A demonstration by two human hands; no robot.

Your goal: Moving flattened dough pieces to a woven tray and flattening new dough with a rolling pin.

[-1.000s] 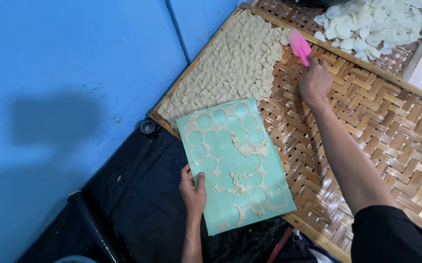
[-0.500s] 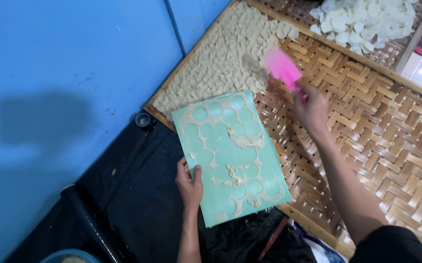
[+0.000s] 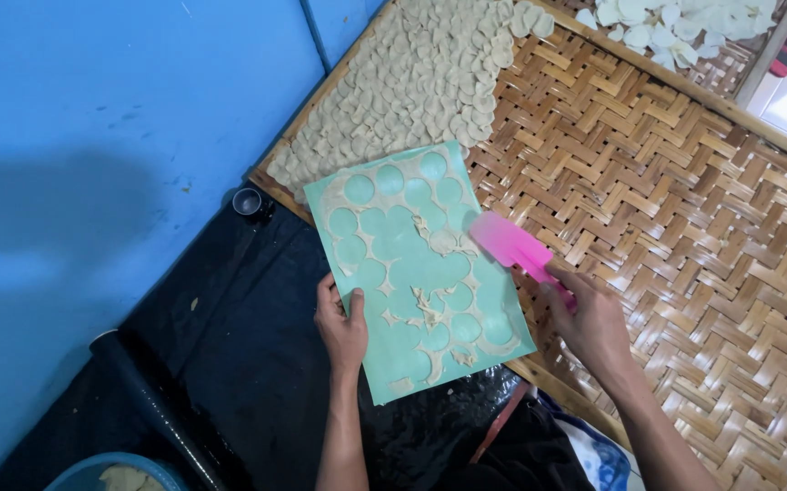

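1. At centre frame, left hand (image 3: 343,323) grips the left edge of a teal board (image 3: 421,273), thumb on top, fingers wrapped under; the board sits tilted, its far end resting over the woven bamboo tray (image 3: 684,227).
2. Right hand (image 3: 593,323) is closed around the handle of a pink scraper (image 3: 511,244); the blade touches the board's right edge at about 3 o'clock from the board's middle.
3. Change: a second ago the right hand and scraper were up at 12 o'clock, over the tray beside the laid-out pieces; half a second ago they were on the way back; now the blade is down at the board again. Left hand holds the same grip throughout.
4. Board shows round bare patches with a thin web of dough scraps (image 3: 430,305) between them, plus one loose dough bit near the blade at 1 o'clock of board centre. Whether any whole disc remains on the board, cannot tell.
5. Rows of small dough discs (image 3: 411,91) cover the tray's far-left part, 12 o'clock from the board; a separate pile of white pieces (image 3: 675,23) lies at 1 o'clock on a second tray.
6. Reading: one carry to the tray looks finished, and the scraper is back at the board for what is left on it, likely the loose bit by the blade.
7. Black plastic sheet (image 3: 230,345) lies under the board at 7 o'clock; a blue wall (image 3: 93,136) fills 9 to 11 o'clock.
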